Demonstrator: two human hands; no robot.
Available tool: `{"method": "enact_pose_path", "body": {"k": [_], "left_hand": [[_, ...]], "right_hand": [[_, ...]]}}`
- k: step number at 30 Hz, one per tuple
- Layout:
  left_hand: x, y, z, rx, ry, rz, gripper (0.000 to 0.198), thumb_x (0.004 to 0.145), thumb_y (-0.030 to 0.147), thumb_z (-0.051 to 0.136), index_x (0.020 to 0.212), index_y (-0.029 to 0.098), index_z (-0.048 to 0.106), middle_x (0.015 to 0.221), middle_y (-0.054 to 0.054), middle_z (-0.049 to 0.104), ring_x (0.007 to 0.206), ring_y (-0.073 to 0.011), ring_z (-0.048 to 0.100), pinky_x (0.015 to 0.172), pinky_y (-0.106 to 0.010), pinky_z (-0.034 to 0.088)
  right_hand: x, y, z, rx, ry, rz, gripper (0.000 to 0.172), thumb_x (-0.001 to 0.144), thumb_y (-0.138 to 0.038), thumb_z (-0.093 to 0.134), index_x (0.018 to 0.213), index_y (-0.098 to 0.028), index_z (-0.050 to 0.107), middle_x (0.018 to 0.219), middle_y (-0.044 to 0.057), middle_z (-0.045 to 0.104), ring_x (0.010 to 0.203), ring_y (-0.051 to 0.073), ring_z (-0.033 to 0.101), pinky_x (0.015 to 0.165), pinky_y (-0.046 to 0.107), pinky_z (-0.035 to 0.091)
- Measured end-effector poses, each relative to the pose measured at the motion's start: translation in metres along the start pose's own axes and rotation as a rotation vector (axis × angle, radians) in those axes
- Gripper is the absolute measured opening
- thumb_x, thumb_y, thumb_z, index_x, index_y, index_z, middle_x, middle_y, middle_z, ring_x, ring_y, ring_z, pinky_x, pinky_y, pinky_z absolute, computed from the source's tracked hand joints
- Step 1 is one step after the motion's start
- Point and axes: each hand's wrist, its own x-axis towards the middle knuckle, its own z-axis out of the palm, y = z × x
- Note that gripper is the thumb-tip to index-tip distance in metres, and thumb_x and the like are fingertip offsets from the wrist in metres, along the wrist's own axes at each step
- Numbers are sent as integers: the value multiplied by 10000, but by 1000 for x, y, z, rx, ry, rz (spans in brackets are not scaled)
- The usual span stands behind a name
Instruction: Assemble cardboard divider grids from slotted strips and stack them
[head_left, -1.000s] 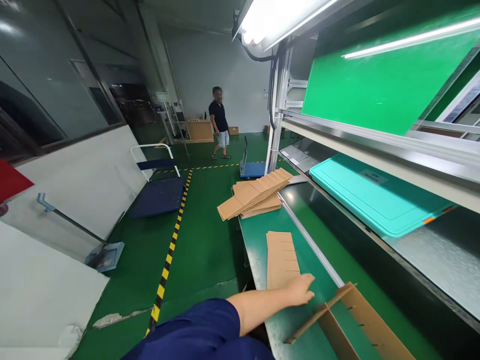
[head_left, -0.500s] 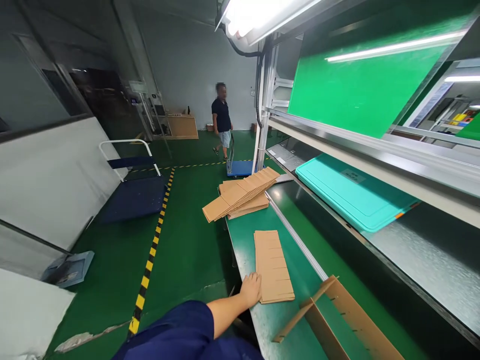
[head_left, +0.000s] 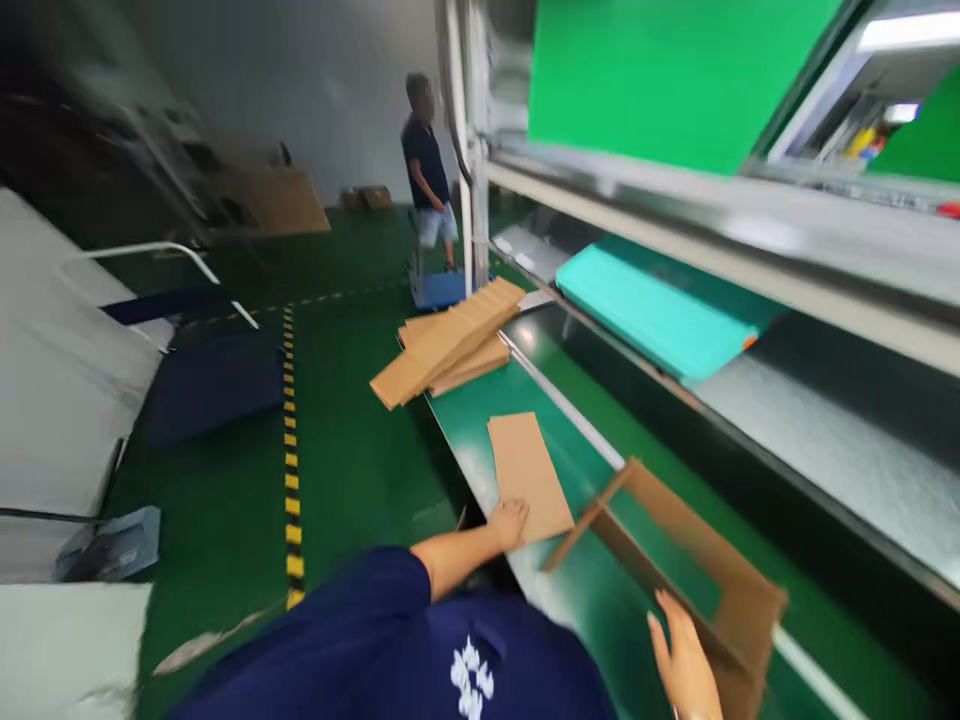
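My left hand [head_left: 508,522] rests on the near corner of a small stack of flat cardboard pieces [head_left: 529,472] lying on the green bench [head_left: 480,420]; its fingers are curled at the stack's edge, blurred by motion. My right hand [head_left: 686,665] reaches up from the bottom edge and touches the near side of an upright, partly folded cardboard frame [head_left: 679,555]; fingers look extended along the cardboard.
A larger pile of flat cardboard [head_left: 442,345] lies at the bench's far end. A teal tray [head_left: 652,310] sits on the steel shelf to the right. Another person [head_left: 425,170] stands by a blue trolley far back. A dark platform cart [head_left: 202,370] stands on the floor left.
The view has swung down and right, with blur. My right hand has come into view at the cardboard frame. My left hand stays at the stack's near edge.
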Motion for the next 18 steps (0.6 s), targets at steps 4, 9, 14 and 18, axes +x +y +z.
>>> {"method": "enact_pose_path", "body": {"k": [4,9,14,18], "left_hand": [[-10,-4,-4,-16,4,54,685,738,281,593,1359,142,340,1464,-166,275,1312,-312,279,1046,-435,227],[0,-29,-24,-341,133,-43,536,714,93,556,1233,189,463,1370,-78,428,1247,-222,360,1030,-321,264],[15,-38,-47,-562,248,-388,296,842,135,423,1122,73,497,1180,-166,514,1070,-222,481,917,-353,374],[9,-17,-61,-653,293,-455,317,887,311,471,1141,125,509,1138,-105,542,993,-200,536,849,-389,448]], "right_hand": [[-3,-31,-15,6,-64,87,512,857,-494,320,1160,-145,542,1224,164,554,1163,268,512,994,452,421],[-18,-44,-26,17,-37,126,476,871,-483,337,1105,-137,566,1164,167,585,1100,253,545,949,443,447],[13,-107,-22,166,-118,109,380,887,-396,374,1125,-171,566,1125,120,612,992,190,604,906,365,477],[72,-169,38,232,-317,-62,415,858,-385,400,1128,-119,571,1119,136,620,980,180,618,839,307,500]]}}
